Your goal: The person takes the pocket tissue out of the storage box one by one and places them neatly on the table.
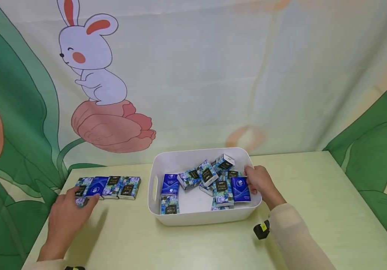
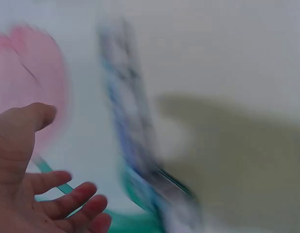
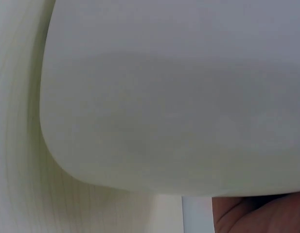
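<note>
My left hand hovers at the left end of a row of small tissue packs, its fingers over the leftmost floral pack. In the left wrist view the fingers are loosely bent and apart, holding nothing, with the blurred row beside them. My right hand grips the right end of a white plastic basket, fingers curled over its rim. Floral tissue packs and plain blue ones lie inside the basket. In the right wrist view the basket's outer wall hides most of the hand.
The basket stands on a pale wood-look table near its back edge. Behind it hangs a cloth printed with a rabbit and flowers. Black wrist straps show at the sleeves.
</note>
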Motion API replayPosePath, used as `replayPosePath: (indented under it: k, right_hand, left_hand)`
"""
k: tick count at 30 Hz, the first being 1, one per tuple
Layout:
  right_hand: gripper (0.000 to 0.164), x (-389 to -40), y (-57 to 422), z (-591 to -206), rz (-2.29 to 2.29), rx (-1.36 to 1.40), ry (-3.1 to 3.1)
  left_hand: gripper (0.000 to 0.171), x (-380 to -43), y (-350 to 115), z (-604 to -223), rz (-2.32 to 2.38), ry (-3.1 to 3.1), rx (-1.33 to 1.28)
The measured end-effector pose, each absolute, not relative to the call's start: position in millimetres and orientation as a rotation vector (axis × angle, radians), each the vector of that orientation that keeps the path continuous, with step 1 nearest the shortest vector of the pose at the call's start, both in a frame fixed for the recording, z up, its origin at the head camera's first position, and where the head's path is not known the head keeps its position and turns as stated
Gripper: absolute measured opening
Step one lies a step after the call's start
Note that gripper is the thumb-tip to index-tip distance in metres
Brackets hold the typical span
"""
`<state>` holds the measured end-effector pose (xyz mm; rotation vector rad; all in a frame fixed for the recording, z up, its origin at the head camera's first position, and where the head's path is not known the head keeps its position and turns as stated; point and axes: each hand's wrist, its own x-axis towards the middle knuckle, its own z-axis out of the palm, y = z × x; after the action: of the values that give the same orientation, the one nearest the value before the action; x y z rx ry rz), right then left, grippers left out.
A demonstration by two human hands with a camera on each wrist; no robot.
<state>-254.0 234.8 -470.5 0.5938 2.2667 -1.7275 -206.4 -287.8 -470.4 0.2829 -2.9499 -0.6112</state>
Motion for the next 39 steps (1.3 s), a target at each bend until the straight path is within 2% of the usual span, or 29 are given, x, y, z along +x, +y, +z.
replayPosePath:
  k: [4, 14, 21, 26, 30, 35, 39]
  right_hand:
    - [0.031, -253.3, 233.6, -472.6, -1.728, 0.592, 2.284]
    - [0.033, -251.7, 233.2, -476.2, -1.738, 0.578, 2.277]
    - [0.035, -252.8, 235.3, -475.1, -1.734, 0.582, 2.284]
    - [0.035, -253.2, 234.9, -473.8, -1.727, 0.596, 2.288]
    - [0.034, -252.9, 233.6, -472.8, -1.734, 0.586, 2.278]
    - [0.035, -252.0, 232.9, -471.2, -1.731, 0.574, 2.289]
    - [0.035, -251.7, 233.2, -470.1, -1.725, 0.573, 2.303]
  left_hand:
    - [0.074, -201.1, -235.2, -438.5, -0.621, -2.876, 0.018]
    - [0.060, -200.9, -144.0, -395.7, -0.629, -2.874, -0.243]
    - [0.054, -208.1, -101.1, -394.6, -0.721, -2.926, -0.421]
    - [0.054, -211.8, -82.2, -402.7, -0.608, -3.015, -0.487]
    - [0.040, -215.4, -77.0, -412.7, -0.490, -3.113, -0.468]
    - [0.054, -217.2, -73.0, -418.9, -0.425, -3.138, -0.476]
    - [0.054, -219.5, -67.1, -424.0, -0.319, -3.194, -0.432]
